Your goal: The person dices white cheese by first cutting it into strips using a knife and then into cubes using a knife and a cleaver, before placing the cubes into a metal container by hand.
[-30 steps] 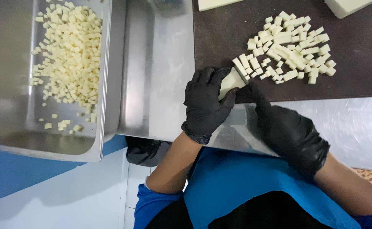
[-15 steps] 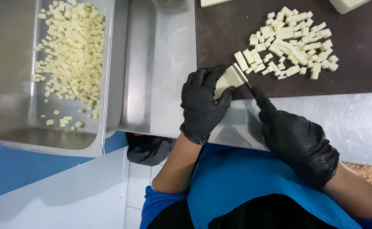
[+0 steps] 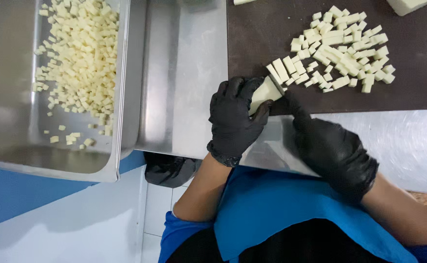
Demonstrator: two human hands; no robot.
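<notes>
Nearest me, my left hand [image 3: 233, 119] in a glossy black glove is curled snugly around a pale, smooth cheese block [image 3: 264, 92] at the near edge of the dark brown cutting board [image 3: 257, 34]; the block's long axis slants from near-left up to far-right. My right hand [image 3: 332, 148], gloved the same, rests just beside it with the forefinger stretched toward the block; whether it grips anything I cannot tell. Beyond the block lie cut sticks, then a heap of small cheese cubes [image 3: 342, 51]. The brushed steel desk [image 3: 189, 73] carries the board. Far left, a rectangular steel pan [image 3: 9, 107] holds more cubes
</notes>
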